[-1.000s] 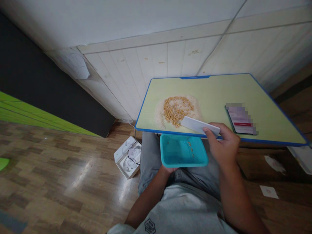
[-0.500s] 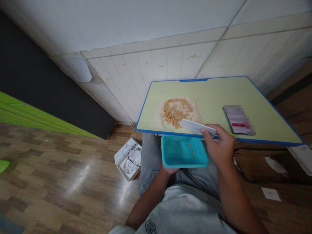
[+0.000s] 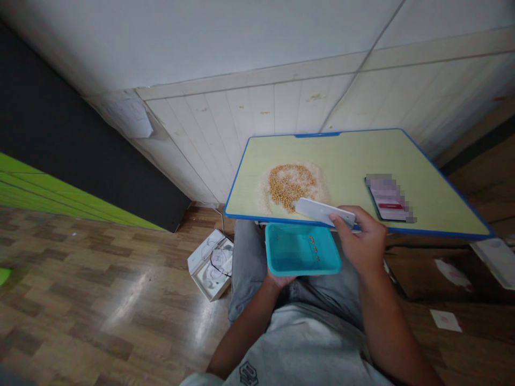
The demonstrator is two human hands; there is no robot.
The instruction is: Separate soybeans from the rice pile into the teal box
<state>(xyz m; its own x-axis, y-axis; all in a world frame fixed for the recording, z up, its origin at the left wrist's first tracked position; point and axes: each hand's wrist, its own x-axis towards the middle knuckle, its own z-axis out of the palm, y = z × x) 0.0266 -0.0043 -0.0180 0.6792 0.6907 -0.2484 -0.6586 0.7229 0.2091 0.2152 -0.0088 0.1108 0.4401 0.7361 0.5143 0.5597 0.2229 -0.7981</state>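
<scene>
Two hands work together: left hand (image 3: pixel 281 279) grips the teal tray (image 3: pixel 302 250) under the tabletop (image 3: pixel 362 155) edge; right hand (image 3: pixel 359 241) pinches the white card (image 3: pixel 324 211). Sweep beans (image 3: pixel 288 185), at 12 o'clock, gently toward 6.

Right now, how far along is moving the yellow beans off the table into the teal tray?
Barely started. Done: only a few beans lie in the teal plastic tray, held under the table edge by the left hand. In hand: the right hand holds a flat white scraper beside the pile. Left: most round yellow beans sit among white grains on the green table.
</scene>
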